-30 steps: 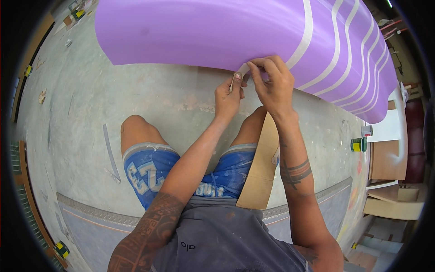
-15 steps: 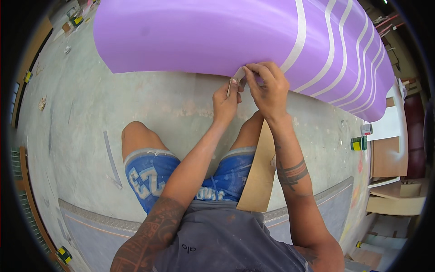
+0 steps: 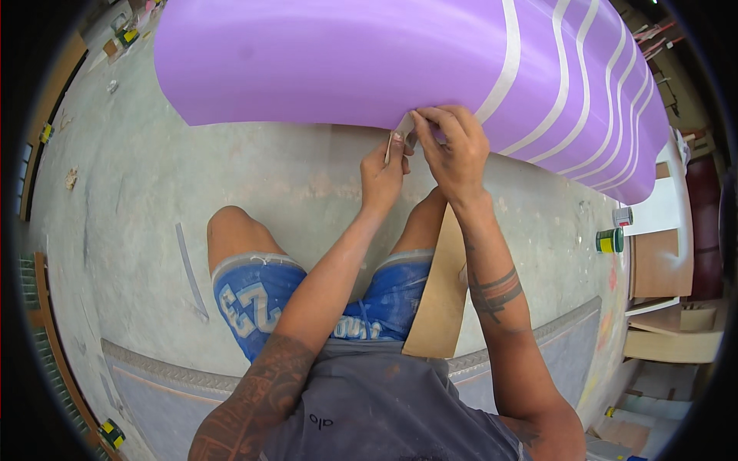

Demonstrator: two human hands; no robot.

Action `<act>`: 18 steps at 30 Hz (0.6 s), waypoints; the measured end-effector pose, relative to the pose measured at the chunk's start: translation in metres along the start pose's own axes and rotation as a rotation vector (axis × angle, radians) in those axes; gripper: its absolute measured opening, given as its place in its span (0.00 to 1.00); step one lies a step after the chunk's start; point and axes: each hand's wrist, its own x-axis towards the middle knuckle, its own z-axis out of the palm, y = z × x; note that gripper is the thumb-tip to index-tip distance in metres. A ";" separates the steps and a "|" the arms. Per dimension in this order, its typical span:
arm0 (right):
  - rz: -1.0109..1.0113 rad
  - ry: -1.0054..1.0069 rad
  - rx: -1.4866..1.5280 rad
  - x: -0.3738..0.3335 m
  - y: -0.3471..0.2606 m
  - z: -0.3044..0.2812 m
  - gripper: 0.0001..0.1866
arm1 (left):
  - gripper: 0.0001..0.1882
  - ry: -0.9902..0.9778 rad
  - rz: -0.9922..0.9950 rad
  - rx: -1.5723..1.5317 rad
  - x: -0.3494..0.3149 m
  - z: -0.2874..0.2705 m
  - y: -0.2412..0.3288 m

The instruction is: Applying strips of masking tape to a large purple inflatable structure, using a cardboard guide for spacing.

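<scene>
Both my hands meet just below the lower edge of a large curved purple panel. My left hand is closed round a roll of pale masking tape, seen nearly edge-on and mostly hidden by the thumb and fingers. A short length of the tape rises from it to my right hand, whose thumb and forefinger pinch it near the panel edge. Whether the tape touches the panel, I cannot tell. Several white tape stripes curve across the panel's right part.
A long brown board leans on my right thigh. On the concrete floor lies a thin grey strip. Green cans and wooden pieces stand at the right. Behind me lies a grey panel.
My hands keep the same grip on the tape, almost in the same place. The view has shifted very slightly.
</scene>
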 end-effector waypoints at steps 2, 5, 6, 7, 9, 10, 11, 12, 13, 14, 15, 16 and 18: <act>-0.013 0.026 0.007 -0.001 0.001 0.000 0.09 | 0.28 -0.007 -0.020 -0.006 -0.001 0.000 0.003; -0.024 0.044 0.023 0.002 -0.001 0.003 0.09 | 0.28 -0.007 -0.028 -0.018 0.000 -0.003 0.000; -0.025 0.037 0.027 0.004 -0.002 0.002 0.09 | 0.28 -0.006 -0.024 -0.027 0.001 -0.003 -0.001; 0.021 0.049 0.054 0.005 -0.004 0.000 0.09 | 0.28 0.000 -0.028 -0.028 0.001 -0.002 -0.002; 0.065 0.057 0.082 0.006 -0.005 -0.002 0.09 | 0.28 -0.016 -0.028 -0.026 0.002 -0.001 -0.003; 0.041 0.054 0.060 0.007 -0.004 -0.003 0.10 | 0.28 -0.014 -0.030 -0.028 0.001 0.000 -0.003; 0.017 0.052 0.037 0.008 -0.003 -0.004 0.10 | 0.28 -0.013 -0.033 -0.034 0.001 0.001 -0.003; 0.016 0.051 0.037 0.008 -0.004 -0.004 0.10 | 0.28 -0.013 -0.035 -0.040 0.001 0.001 -0.004; 0.028 0.040 0.028 0.009 -0.005 -0.005 0.11 | 0.28 -0.013 -0.035 -0.040 0.002 0.001 -0.006; 0.040 0.029 0.019 0.010 -0.006 -0.006 0.11 | 0.28 -0.012 -0.024 -0.039 0.002 0.001 -0.007; 0.040 0.029 0.019 0.011 -0.008 -0.008 0.11 | 0.28 -0.011 -0.013 -0.037 0.002 0.001 -0.008; 0.128 0.022 0.045 0.013 -0.010 -0.010 0.11 | 0.28 -0.011 -0.012 -0.038 0.002 0.000 -0.008; 0.216 0.015 0.069 0.016 -0.012 -0.013 0.11 | 0.28 -0.023 -0.032 -0.019 0.002 0.000 -0.009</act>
